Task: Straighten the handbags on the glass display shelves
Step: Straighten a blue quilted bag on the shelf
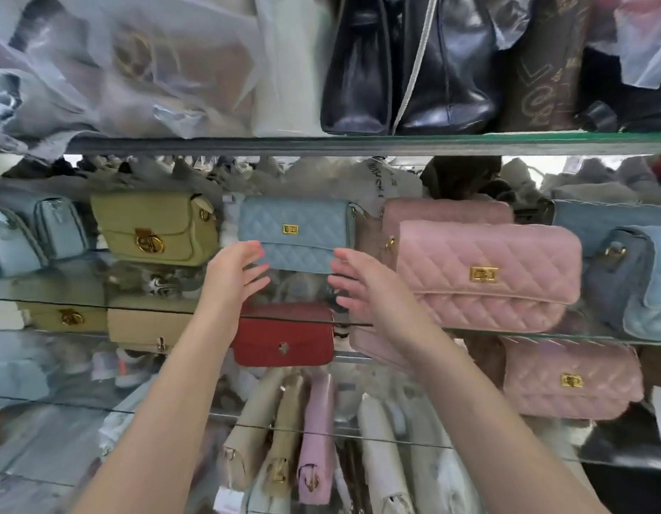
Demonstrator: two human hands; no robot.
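Observation:
A light blue quilted handbag (297,231) with a gold clasp stands upright in the middle of the glass shelf (470,332). My left hand (234,276) is at its lower left corner, fingers straight, the upper fingertips touching the bag's edge. My right hand (362,287) is at its lower right corner, fingers spread and straight, touching or just short of the bag. Neither hand grips anything. To the right sits a large pink quilted handbag (486,276), to the left an olive handbag (154,228) with a round gold clasp.
Black leather bags (407,64) and plastic-wrapped bags (128,64) fill the upper shelf. Pale blue bags stand at the far left (32,231) and far right (633,276). Below are a red handbag (284,339), a beige one (147,324), another pink quilted one (570,380) and several bags lying sideways.

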